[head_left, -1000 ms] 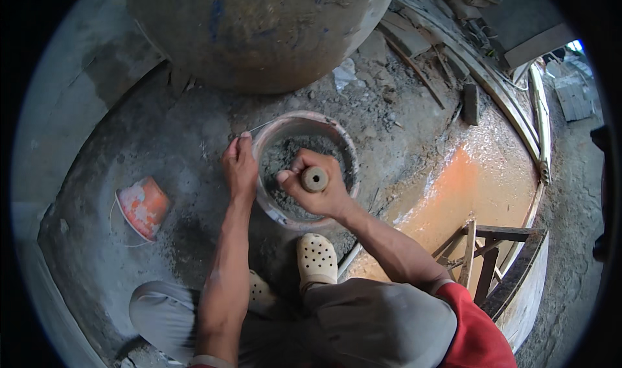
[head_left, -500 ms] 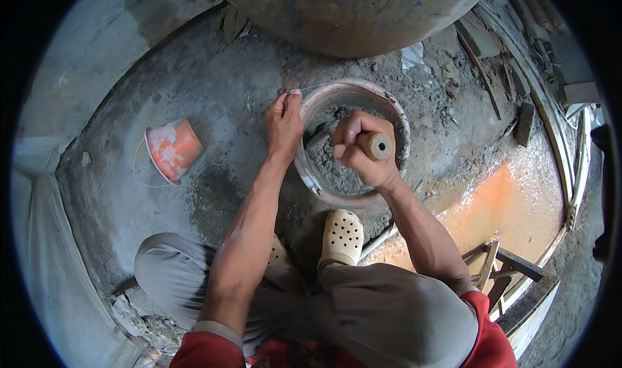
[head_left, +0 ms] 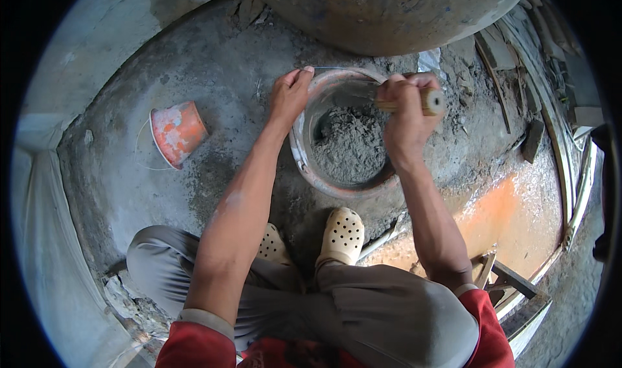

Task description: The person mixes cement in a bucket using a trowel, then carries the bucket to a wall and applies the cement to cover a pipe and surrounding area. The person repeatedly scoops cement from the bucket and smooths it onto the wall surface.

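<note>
A round bucket (head_left: 302, 164) with a worn, smeared rim stands in front of my feet, holding wet grey mortar (head_left: 353, 146). My left hand (head_left: 289, 97) pinches the bucket's thin wire handle at the far left of the rim. Over the bucket's right side, my right hand (head_left: 409, 115) is wrapped round the wooden grip of a trowel (head_left: 433, 101). That grip lies nearly level, its butt end to the right. The trowel's blade points left over the far part of the bucket and is hard to make out.
A small orange bucket (head_left: 179, 135) with pale stains lies tipped on the floor at left. A large rounded drum (head_left: 389, 15) stands beyond the bucket. Wooden strips (head_left: 494, 83) and rubble lie at right, near a wet orange patch (head_left: 495, 203). A wooden frame (head_left: 512, 280) stands lower right.
My right hand has moved up and to the right, swinging the trowel from upright to nearly level. More mortar shows now. My left hand keeps its pinch on the wire handle.
</note>
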